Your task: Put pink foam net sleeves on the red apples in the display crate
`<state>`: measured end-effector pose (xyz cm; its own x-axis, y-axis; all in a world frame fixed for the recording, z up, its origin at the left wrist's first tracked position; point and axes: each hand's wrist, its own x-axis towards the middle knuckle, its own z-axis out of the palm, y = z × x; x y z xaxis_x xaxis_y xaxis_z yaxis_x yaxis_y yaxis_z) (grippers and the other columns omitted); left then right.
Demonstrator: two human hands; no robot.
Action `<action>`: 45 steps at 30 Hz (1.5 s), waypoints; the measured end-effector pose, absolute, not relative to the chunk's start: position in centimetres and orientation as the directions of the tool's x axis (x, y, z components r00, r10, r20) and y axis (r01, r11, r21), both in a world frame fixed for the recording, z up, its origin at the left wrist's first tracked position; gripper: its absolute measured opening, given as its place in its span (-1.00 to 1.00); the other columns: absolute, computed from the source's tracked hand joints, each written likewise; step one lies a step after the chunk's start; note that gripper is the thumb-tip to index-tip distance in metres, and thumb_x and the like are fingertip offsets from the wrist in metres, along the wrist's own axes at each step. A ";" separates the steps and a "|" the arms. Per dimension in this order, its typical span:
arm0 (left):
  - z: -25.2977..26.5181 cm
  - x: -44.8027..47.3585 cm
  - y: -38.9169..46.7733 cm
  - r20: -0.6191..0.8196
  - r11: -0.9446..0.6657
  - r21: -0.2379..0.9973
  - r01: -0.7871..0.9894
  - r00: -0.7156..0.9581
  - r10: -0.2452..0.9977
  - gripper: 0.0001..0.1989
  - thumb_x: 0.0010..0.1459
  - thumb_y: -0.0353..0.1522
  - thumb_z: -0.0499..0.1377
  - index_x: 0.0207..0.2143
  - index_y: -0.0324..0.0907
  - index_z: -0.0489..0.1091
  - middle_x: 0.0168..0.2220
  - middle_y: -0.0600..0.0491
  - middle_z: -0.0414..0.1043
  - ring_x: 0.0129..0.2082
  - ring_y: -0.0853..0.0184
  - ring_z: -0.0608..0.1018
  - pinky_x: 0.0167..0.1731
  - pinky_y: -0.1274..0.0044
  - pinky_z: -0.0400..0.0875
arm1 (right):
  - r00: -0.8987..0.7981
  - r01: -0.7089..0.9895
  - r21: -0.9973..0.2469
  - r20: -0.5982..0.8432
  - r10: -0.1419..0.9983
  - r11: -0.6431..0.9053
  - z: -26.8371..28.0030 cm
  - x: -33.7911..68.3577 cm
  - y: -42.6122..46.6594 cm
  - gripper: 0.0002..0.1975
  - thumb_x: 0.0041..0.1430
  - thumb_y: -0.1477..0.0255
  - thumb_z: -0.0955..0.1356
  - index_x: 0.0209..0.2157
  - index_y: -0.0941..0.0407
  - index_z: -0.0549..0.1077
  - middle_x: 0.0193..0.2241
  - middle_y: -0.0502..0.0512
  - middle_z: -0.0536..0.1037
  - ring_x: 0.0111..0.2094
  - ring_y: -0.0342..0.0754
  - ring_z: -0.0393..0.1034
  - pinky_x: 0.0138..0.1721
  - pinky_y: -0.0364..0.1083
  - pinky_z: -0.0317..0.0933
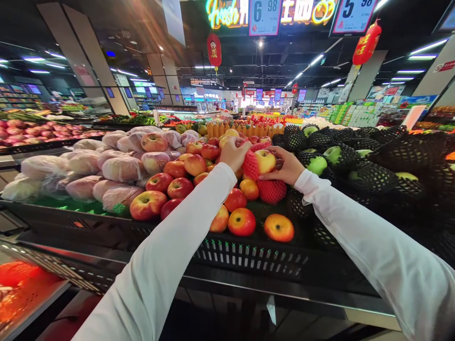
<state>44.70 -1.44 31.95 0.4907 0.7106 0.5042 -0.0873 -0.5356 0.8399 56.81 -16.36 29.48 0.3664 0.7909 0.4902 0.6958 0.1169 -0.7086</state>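
My left hand (233, 152) is closed on the edge of a red foam net sleeve (250, 165). Partly inside that sleeve sits a yellow-red apple (266, 161), its right side bare. The fingers of my right hand (285, 166) curl round this bare side, thumb below and fingertips above. Just under it, another red foam net (272, 191) rests among the fruit, its contents hidden. Loose red and yellow apples (241, 221) lie in front of and to the left of my hands.
Wrapped apples (122, 168) are heaped at the left, and green fruit in black foam nets (317, 164) at the right. A black slotted crate wall (249, 255) runs along the front. Price signs (264, 18) and red lanterns (214, 49) hang overhead.
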 end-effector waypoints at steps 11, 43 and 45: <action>31.9 43.8 -1.1 0.435 -0.673 0.621 0.402 0.537 0.722 -0.80 0.13 -0.26 0.20 -0.25 -0.20 0.42 -0.11 -0.19 0.51 -0.03 0.03 0.55 0.04 0.27 0.39 | 0.392 0.817 -0.564 0.394 0.831 -0.118 28.9 56.5 -15.6 -0.11 -0.22 0.07 0.57 0.14 0.16 0.40 -0.19 0.12 0.54 -0.20 0.04 0.40 -0.09 0.05 0.31; 32.8 44.1 -3.5 0.621 -0.452 0.776 -0.440 0.660 0.423 -0.87 0.23 -0.48 0.19 -0.39 -0.21 0.30 -0.38 0.11 0.37 -0.36 0.42 0.44 -0.27 0.59 0.35 | 0.405 0.484 -0.774 0.611 0.680 0.407 31.3 54.5 -16.8 -0.41 -0.22 -0.08 0.51 -0.35 0.04 0.29 -0.27 0.05 0.42 -0.20 -0.03 0.37 -0.19 -0.04 0.35; 32.7 44.2 -3.4 0.570 -0.372 0.820 -0.434 0.672 0.472 -0.84 0.29 -0.43 0.17 -0.38 -0.19 0.26 -0.40 0.12 0.35 -0.38 0.42 0.44 -0.27 0.59 0.36 | 0.452 0.413 -0.807 0.584 0.674 0.422 31.3 54.7 -16.7 -0.43 -0.21 -0.05 0.50 -0.36 0.03 0.25 -0.28 0.04 0.43 -0.17 -0.01 0.38 -0.19 -0.04 0.35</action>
